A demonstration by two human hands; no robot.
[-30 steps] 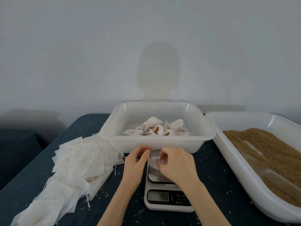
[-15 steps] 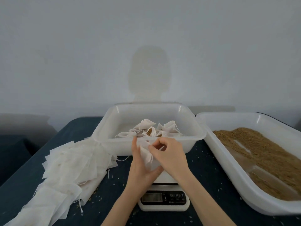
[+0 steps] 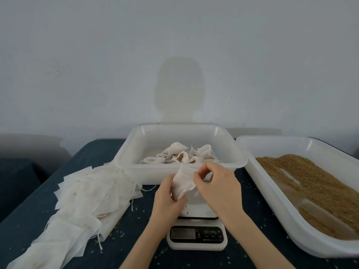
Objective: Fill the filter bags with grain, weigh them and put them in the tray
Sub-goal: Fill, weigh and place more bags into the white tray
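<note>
The filter bag (image 3: 182, 183) sits at centre frame, held above the kitchen scale (image 3: 196, 232) and just in front of the near wall of the tray (image 3: 180, 170). It looks thin, soft and very light, a limp white pouch that crumples where it is held and would spill grain if tipped, so the gathered mouth is probably the best place to take it. The left hand (image 3: 167, 202) grips its lower body with curled fingers; the right hand (image 3: 217, 189) pinches its upper right edge. Filled bags (image 3: 180, 157) lie in the tray, empty bags (image 3: 83, 193) spread at left, and the grain bin (image 3: 303, 181) stands at right. The scale's display and button marks are too blurred to read; no brand is legible.
</note>
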